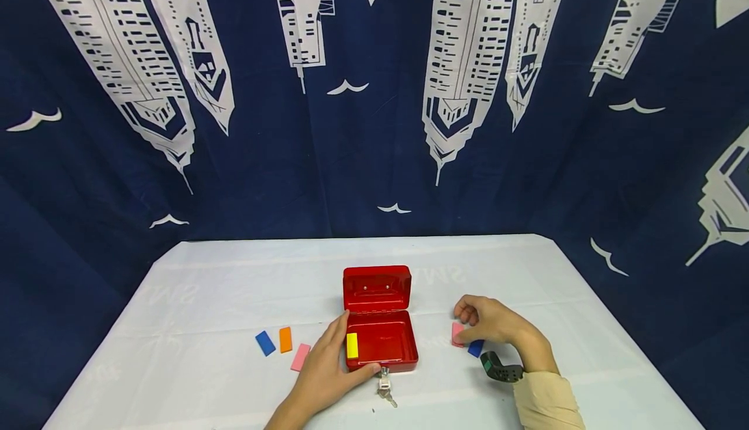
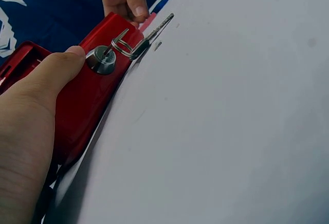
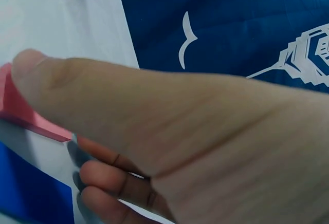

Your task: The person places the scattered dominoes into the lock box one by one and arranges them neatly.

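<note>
A red metal cash box [image 1: 383, 339] stands with its lid [image 1: 377, 289] raised and a yellow block [image 1: 352, 345] inside at the left wall. My left hand [image 1: 326, 365] grips the box's front left corner, its fingers along the side and the thumb at the front beside the lock [image 2: 102, 59]. To the right of the box, my right hand [image 1: 491, 321] has its thumb on a pink block [image 1: 457, 330], fingers curled at the far end. In the right wrist view the thumb hides the index finger. A blue block [image 1: 476, 349] lies close beside the pink one.
Left of the box lie a blue block [image 1: 265, 343], an orange block [image 1: 285, 339] and another pink block [image 1: 300, 356]. Keys [image 1: 386, 395] hang from the lock at the box's front. A dark navy curtain [image 1: 374, 144] stands behind the white-covered table [image 1: 222, 280].
</note>
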`<action>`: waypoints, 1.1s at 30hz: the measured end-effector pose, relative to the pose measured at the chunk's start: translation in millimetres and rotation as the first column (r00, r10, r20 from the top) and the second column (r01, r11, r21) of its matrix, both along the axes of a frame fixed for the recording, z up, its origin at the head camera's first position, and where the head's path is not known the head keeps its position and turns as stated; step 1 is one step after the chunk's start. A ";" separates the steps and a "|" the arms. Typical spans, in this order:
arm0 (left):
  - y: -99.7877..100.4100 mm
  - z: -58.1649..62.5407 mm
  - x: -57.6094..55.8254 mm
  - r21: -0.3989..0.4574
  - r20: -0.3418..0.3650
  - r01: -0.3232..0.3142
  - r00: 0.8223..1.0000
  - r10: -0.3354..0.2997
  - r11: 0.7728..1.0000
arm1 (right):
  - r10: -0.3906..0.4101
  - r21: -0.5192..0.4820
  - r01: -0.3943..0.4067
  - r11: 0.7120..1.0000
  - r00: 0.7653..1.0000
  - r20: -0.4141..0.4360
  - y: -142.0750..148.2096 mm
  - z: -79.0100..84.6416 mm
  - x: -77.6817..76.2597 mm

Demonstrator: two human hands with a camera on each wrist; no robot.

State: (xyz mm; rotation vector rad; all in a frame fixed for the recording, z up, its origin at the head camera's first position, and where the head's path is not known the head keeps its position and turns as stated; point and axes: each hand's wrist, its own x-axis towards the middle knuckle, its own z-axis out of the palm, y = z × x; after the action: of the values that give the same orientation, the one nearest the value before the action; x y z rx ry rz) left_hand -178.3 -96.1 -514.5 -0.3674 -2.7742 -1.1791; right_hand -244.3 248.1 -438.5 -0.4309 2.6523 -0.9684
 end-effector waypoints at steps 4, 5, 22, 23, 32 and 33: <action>0.0 0.6 0.2 0.007 0.013 0.001 1.000 -0.001 1.000 | -0.001 0.028 0.001 1.000 1.000 0.010 0.4 -0.3 0.3; 0.1 0.5 0.1 0.008 0.019 0.002 1.000 -0.002 1.000 | -0.001 0.034 0.001 0.999 1.000 0.013 0.5 -0.8 0.5; 0.2 2.9 1.9 0.019 0.029 -0.002 1.000 0.001 1.000 | -0.015 0.075 0.012 0.997 0.999 0.036 -4.2 -1.4 0.7; 0.2 3.0 1.8 0.017 0.031 -0.003 1.000 0.002 1.000 | -0.011 0.073 0.009 0.997 0.999 0.031 -4.2 -1.7 0.7; 0.9 1.8 0.6 0.025 0.044 -0.004 0.999 0.003 1.000 | -0.002 0.051 0.001 0.999 1.000 0.017 -3.3 -3.9 0.3; 0.9 1.6 0.4 0.027 0.043 -0.004 0.999 0.003 1.000 | 0.001 0.048 -0.001 0.999 1.000 0.014 -3.4 -3.8 0.3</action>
State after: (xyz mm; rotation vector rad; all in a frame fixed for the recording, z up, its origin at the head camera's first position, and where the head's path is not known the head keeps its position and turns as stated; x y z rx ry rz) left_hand -177.9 -95.1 -512.9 -0.3387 -2.7915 -1.2366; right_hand -244.0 244.7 -442.3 -0.4128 2.6565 -0.9014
